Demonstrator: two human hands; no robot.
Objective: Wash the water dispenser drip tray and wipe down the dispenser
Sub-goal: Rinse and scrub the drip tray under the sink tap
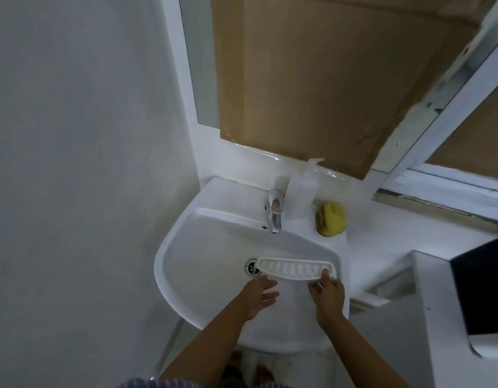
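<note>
From the head view, we look down into a white sink (186, 259) set against the wall. The drip tray (295, 268) lies across the right half of the bowl, its left end just beside the drain (252, 266) and its right end up against the bowl's right rim. Our right hand (327, 296) pinches the tray's right end, thumb on top and fingers curled beneath. Our left hand (260, 295) hovers near the tray's front edge with fingers spread and relaxed, holding nothing. At the sink's back edge stands the tap (275, 215), with no water visibly running. A clear bottle (301, 194) stands just right of it, and a yellow sponge (330, 219) rests on the back right corner of the ledge.

We judge the washing step is only starting: the tray is in the bowl but looks dry and unscrubbed. Next we likely need the free left hand to reach up for the tap, then fetch the sponge while the right steadies the tray. The dispenser itself is not in view.
</note>
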